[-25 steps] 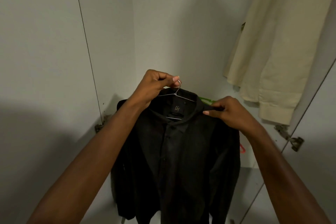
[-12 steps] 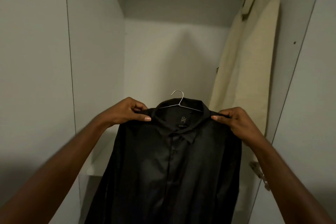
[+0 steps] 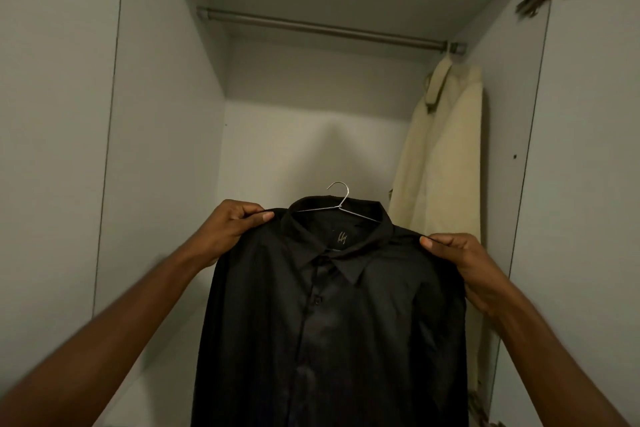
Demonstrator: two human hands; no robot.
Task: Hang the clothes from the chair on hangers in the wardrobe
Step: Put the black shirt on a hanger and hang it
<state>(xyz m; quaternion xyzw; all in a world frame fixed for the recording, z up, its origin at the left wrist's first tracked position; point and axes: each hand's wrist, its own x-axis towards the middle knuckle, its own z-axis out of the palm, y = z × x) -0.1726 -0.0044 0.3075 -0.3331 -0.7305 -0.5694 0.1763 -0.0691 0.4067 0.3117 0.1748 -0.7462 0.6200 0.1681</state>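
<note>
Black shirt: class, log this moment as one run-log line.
black shirt on wire hanger | left hand, right hand grip shoulders | rail not reached

Rail (image 3: 329,28): bare from left end to middle.
Right end: cream shirt (image 3: 446,163) hangs against the wall.

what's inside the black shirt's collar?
A wire hanger: its hook and part of both arms show inside the black shirt collar. The arm ends are covered by the shoulders, where the left hand and right hand grip.
</note>
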